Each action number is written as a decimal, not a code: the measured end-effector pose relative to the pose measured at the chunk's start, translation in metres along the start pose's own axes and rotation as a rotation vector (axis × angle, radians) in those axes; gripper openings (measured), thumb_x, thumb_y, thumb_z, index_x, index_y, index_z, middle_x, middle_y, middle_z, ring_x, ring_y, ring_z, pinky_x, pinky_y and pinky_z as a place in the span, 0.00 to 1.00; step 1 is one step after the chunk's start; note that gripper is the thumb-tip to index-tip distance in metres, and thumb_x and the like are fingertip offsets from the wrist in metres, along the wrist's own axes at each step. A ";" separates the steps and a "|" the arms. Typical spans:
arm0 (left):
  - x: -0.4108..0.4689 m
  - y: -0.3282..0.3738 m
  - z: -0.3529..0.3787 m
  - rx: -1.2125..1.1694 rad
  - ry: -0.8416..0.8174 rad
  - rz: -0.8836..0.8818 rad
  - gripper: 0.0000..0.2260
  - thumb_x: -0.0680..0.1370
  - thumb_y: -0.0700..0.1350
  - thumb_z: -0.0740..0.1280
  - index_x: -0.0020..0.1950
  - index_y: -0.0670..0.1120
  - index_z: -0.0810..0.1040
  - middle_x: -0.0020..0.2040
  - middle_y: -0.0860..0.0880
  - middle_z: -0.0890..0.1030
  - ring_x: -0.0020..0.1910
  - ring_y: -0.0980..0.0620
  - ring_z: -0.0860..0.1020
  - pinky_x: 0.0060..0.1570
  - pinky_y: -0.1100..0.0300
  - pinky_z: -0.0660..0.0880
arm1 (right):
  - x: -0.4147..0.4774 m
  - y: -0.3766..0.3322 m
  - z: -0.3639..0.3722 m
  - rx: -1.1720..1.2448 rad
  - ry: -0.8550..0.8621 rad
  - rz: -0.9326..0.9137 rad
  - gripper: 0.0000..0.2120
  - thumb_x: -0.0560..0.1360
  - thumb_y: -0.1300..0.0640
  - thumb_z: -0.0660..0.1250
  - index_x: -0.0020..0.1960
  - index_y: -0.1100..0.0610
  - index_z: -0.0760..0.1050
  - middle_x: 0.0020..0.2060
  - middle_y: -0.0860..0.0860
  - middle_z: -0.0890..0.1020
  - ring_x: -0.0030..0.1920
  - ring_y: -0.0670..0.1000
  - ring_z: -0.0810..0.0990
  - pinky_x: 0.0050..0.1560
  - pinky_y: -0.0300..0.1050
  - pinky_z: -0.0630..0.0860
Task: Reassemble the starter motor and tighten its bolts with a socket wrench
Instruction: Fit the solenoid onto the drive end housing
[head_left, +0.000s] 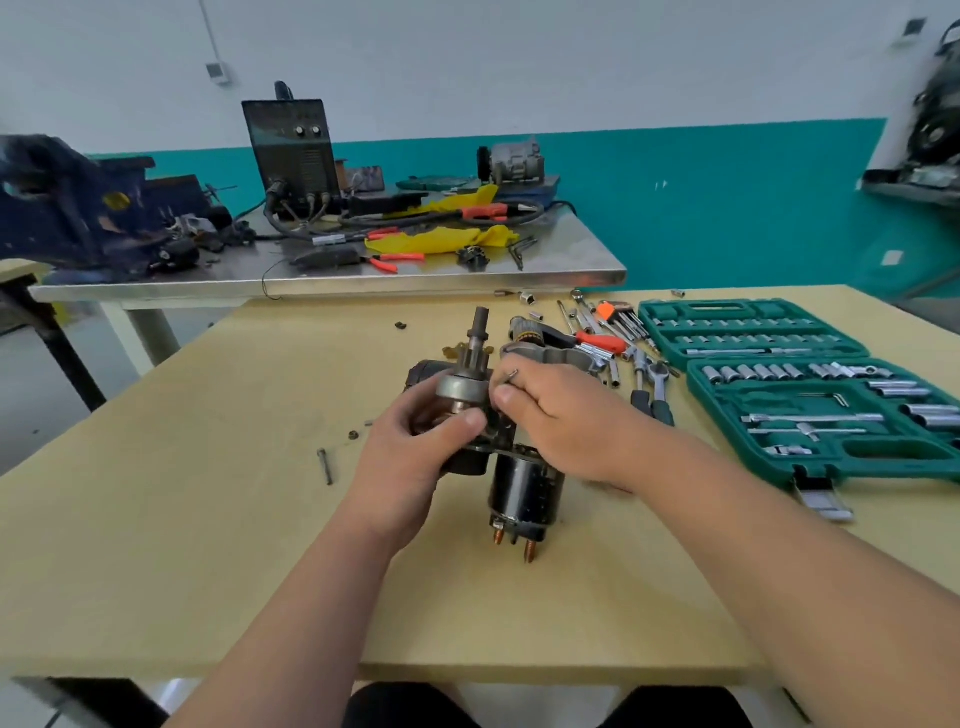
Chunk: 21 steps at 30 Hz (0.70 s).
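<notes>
Your left hand (410, 441) fingers grasp the starter motor (524, 486) round its drive clutch; your right hand (556, 421) fingers pinch a small pin (511, 375) just beside it.

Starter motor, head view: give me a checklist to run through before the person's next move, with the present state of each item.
1. The starter motor is steadied: the left hand grips its pinion end. Ok.
2. The small metal pin is secure: the right hand pinches it. Ok.
3. The pin is lined up with its seat: fingers hide the spot. Cannot tell.
4. The bolt is fitted: it lies loose on the table, left of the motor. Not ok.
5. The socket set is at hand: its case lies open on the right. Ok.
</notes>
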<state>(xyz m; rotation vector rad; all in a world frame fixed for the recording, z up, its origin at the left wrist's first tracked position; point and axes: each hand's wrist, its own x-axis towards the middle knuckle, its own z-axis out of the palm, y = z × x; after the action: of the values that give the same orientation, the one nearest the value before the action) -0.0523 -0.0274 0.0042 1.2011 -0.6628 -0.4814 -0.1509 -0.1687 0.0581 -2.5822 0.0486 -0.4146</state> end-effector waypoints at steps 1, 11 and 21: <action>-0.002 -0.002 0.002 0.016 0.041 0.021 0.30 0.61 0.52 0.75 0.62 0.46 0.79 0.49 0.42 0.82 0.47 0.44 0.80 0.36 0.56 0.77 | -0.001 0.000 -0.002 -0.021 -0.033 0.001 0.09 0.82 0.50 0.54 0.43 0.42 0.67 0.38 0.44 0.77 0.39 0.42 0.74 0.35 0.39 0.66; -0.027 -0.010 -0.013 -0.038 0.041 0.148 0.29 0.59 0.45 0.68 0.60 0.56 0.80 0.55 0.47 0.81 0.55 0.42 0.79 0.48 0.49 0.76 | -0.008 0.054 -0.030 -0.142 -0.030 0.525 0.17 0.79 0.65 0.57 0.63 0.55 0.76 0.49 0.52 0.81 0.35 0.48 0.82 0.27 0.36 0.74; -0.033 -0.011 -0.004 0.071 0.038 0.168 0.25 0.59 0.40 0.62 0.53 0.56 0.81 0.48 0.49 0.82 0.54 0.38 0.78 0.47 0.45 0.75 | -0.051 0.056 0.006 -0.714 -0.147 0.321 0.26 0.74 0.37 0.62 0.68 0.47 0.66 0.60 0.48 0.73 0.55 0.49 0.74 0.46 0.42 0.73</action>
<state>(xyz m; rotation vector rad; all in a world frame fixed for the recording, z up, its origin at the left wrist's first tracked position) -0.0732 -0.0059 -0.0144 1.2068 -0.7460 -0.2956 -0.1948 -0.2080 0.0111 -3.2074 0.6575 -0.0843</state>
